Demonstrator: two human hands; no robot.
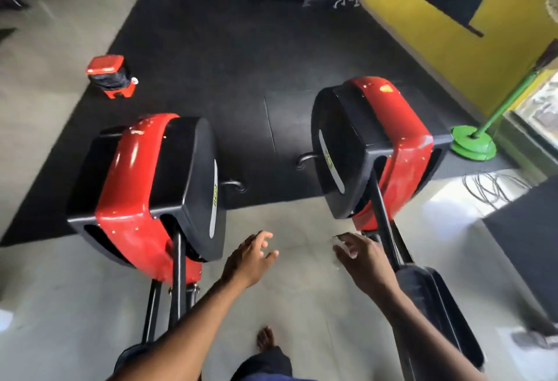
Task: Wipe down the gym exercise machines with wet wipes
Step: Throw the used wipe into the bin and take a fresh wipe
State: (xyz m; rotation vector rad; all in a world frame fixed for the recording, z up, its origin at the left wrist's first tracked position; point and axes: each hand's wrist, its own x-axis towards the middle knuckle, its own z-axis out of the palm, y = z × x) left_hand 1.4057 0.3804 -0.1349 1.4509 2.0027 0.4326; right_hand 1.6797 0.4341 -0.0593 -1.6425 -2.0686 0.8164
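Gym floor here is grey concrete (302, 305) with a black rubber mat (241, 78) beyond it, yellow wall on the right. Two red-and-black machines sit at the mat's near edge: left machine (145, 193), right machine (377, 145). Left hand (249, 259) hovers between them, grip loose and empty. Right hand (362, 259) seems to pinch a pale wipe (339, 240), too blurry to be sure. Red bin (110, 75) sits at the mat's far left edge.

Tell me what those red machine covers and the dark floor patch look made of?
The red covers look like glossy moulded plastic or painted metal; they show bright highlights and small chips. The dark floor patch looks like matte rubber matting, with visible tile seams.
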